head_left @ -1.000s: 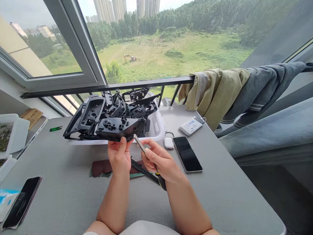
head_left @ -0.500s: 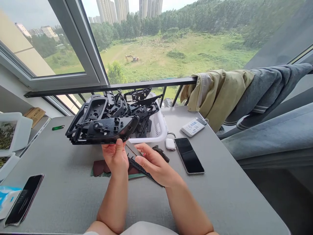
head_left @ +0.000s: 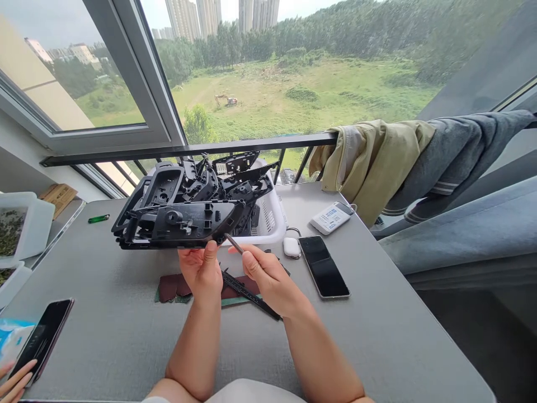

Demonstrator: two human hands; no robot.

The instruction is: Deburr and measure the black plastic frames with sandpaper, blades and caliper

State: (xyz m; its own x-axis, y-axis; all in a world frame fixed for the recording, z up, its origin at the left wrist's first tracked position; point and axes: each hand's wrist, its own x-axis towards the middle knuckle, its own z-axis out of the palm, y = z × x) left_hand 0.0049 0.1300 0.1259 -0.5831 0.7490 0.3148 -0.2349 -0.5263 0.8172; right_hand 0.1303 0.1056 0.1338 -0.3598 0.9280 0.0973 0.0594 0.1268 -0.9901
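Note:
A long black plastic trim panel (head_left: pixel 188 221), with clips and a round boss on its facing side, is held up in my left hand (head_left: pixel 203 271), thumb against its lower edge. My right hand (head_left: pixel 272 280) is closed around a thin, flat grey blade-like tool (head_left: pixel 234 243). The tool's tip is at the panel's lower right edge, close to my left thumb; whether it touches is hard to tell. Beneath my hands, a black caliper (head_left: pixel 251 296) lies across brownish-red sheets of what looks like sandpaper (head_left: pixel 170 288).
Behind the panel stands a white basket (head_left: pixel 277 215) heaped with black plastic parts. To the right are an earbud case (head_left: pixel 292 247), a phone (head_left: pixel 324 266) and a white device (head_left: pixel 333 217). Another person's hand (head_left: pixel 17 383) touches a phone (head_left: pixel 44 336) at lower left. A green lighter (head_left: pixel 99 219) lies at left.
My right hand has turned the tool, which now appears edge-on with its tip at the panel's right end. The panel has shifted slightly right. Another person's hand has appeared at lower left.

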